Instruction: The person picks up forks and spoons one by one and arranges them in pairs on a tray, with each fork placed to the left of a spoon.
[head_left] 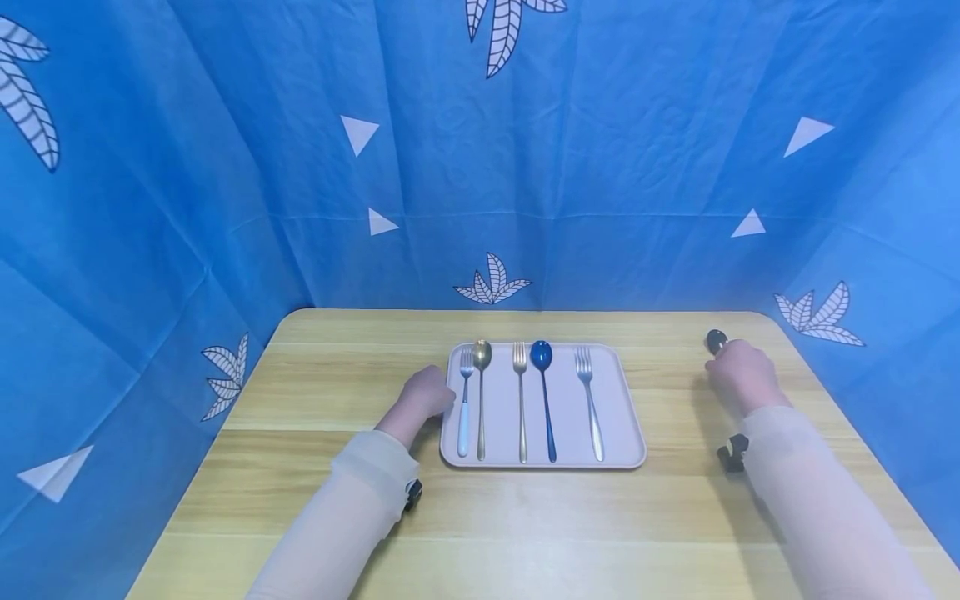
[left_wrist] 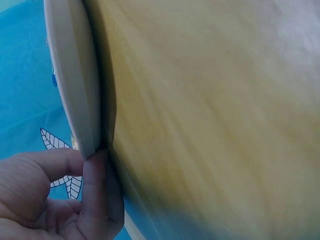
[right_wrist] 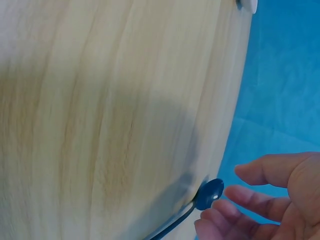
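Note:
At its left edge, a pale pinkish tray (head_left: pixel 618 425) is pinched by my left hand (head_left: pixel 427 392); the left wrist view shows thumb and fingers on the tray's rim (left_wrist: pixel 75 85). Lying on the tray are a fork with a light blue handle (head_left: pixel 462 429), a gold spoon (head_left: pixel 482 357), a gold fork (head_left: pixel 520 360), a blue spoon (head_left: pixel 542 357) and a silver fork (head_left: pixel 592 412). Far to the right, my right hand (head_left: pixel 744 379) is beside a dark spoon (right_wrist: pixel 210 195) on the table. Its thumb stands apart from the loosely bent fingers (right_wrist: pixel 255 202).
The light wooden table (head_left: pixel 525 533) has rounded far corners. Blue cloth (head_left: pixel 600 167) printed with white leaves and triangles hangs behind it and on both sides. Each wrist carries a small black device (head_left: pixel 733 452).

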